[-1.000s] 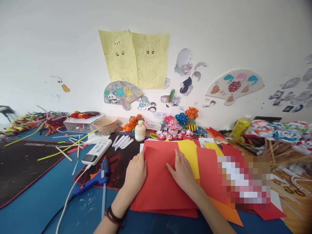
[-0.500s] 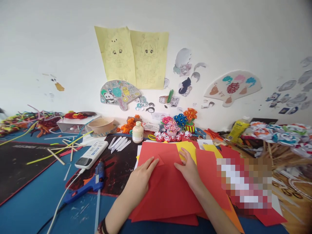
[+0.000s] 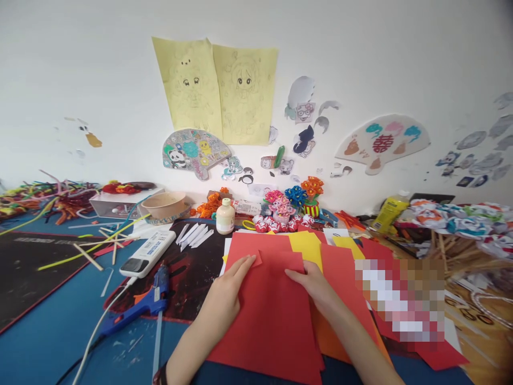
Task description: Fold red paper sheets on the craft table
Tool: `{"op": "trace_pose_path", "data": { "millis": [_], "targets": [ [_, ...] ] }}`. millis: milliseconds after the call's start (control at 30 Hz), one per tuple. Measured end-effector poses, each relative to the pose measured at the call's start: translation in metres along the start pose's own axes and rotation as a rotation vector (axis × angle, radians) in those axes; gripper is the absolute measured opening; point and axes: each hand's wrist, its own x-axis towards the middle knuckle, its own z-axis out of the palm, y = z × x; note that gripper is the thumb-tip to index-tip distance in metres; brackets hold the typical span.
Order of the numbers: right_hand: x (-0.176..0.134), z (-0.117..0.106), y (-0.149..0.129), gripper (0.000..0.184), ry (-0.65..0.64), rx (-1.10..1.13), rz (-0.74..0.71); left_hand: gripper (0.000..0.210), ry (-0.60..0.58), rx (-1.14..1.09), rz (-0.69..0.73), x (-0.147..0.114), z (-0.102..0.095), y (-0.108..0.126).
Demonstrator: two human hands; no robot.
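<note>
A large red sheet of paper (image 3: pixel 272 315) lies on a stack of coloured paper, its upper edge slightly raised between my hands. The right hand (image 3: pixel 316 286) pinches its upper right corner, thumb on top and the other fingers behind. At the upper left corner, the fingers of my left hand (image 3: pixel 224 291) are closed together over the paper's edge; the thumb is hidden. A small creased flap of red paper shows by the left fingertips. Below are other red sheets (image 3: pixel 340 278), a yellow sheet (image 3: pixel 308 246) and an orange sheet (image 3: pixel 334 337).
Left of the paper lie a blue glue gun (image 3: pixel 148 302), a white power strip (image 3: pixel 150 254) and white paper strips (image 3: pixel 194 235). A cream bottle (image 3: pixel 225 218) stands behind, near pipe-cleaner flowers (image 3: pixel 280 206). A yellow bottle (image 3: pixel 390 211) is at the back right.
The red sheet has shifted toward me and left, its upper right corner now pinched by my right hand. That hand was spread open over the yellow and red paper before.
</note>
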Motion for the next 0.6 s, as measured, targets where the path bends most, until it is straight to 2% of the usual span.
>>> {"op": "trace_pose_path", "data": {
  "millis": [133,233,333,400,500,600],
  "targets": [
    [-0.002,0.008,0.002,0.03,0.201,-0.339,-0.15,0.078,0.051,-0.193,0.021,0.002,-0.001,-0.002],
    [-0.006,0.013,0.002,0.038,0.239,-0.587,-0.316,0.063,0.111,-0.305,-0.066,0.003,0.0,-0.006],
    [-0.012,0.016,0.001,0.052,0.124,-0.741,-0.548,0.058,0.163,-0.318,-0.123,0.004,0.001,-0.008],
    [-0.016,0.017,0.002,0.06,0.005,-0.821,-0.66,0.06,0.144,-0.291,-0.068,0.004,0.0,-0.008],
    [-0.019,0.018,0.004,0.067,-0.158,-0.889,-0.705,0.07,0.036,-0.191,0.05,0.002,0.0,-0.007],
    [-0.017,0.019,0.01,0.067,-0.218,-0.872,-0.688,0.076,-0.05,-0.101,0.079,0.001,0.001,-0.004]
  ]
}}
